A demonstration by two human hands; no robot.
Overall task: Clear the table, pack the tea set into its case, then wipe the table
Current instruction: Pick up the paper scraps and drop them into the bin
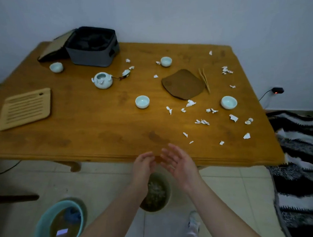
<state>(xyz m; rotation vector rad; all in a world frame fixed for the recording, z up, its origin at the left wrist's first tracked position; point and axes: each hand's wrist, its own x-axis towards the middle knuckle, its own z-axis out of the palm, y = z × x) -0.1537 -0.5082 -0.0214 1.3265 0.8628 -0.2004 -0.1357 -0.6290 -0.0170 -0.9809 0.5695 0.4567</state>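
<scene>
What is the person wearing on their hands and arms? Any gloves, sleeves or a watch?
Nothing that shows. The left hand and right hand are bare: no gloves, and no ring or watch is visible. Both forearms are uncovered down to the picture's bottom edge, so no sleeve is in view.

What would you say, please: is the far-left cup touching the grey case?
Apart. The head view shows a strip of bare table between the cup and the case.
</scene>
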